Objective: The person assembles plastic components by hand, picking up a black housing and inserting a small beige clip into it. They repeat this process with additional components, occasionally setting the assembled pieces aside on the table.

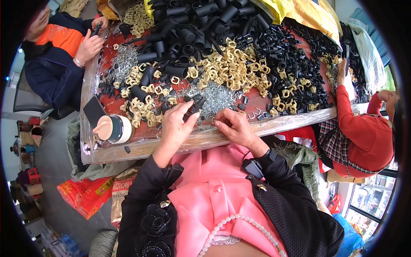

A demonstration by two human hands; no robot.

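Note:
My left hand point(176, 127) grips a small black plastic part point(198, 103) between thumb and fingers above the table's near edge. Beside it, my right hand point(234, 125) has its fingers curled together in a pinch; whatever is in them is too small or hidden to make out. A heap of small silvery metal pieces point(217, 99) lies just beyond both hands. Cream-coloured ring-like plastic parts point(231, 64) are piled behind that heap. Small black plastic parts point(291, 64) spread to the right, and a few bent metal hooks point(255, 114) lie close to my right hand.
Black tubes point(188, 34) are heaped at the back. A lidded cup point(119, 129) and a dark phone point(95, 112) occupy the left corner. The table has a raised wooden rim point(291, 121). Co-workers sit left, in an orange and navy jacket point(55, 64), and right, in a red top point(364, 137).

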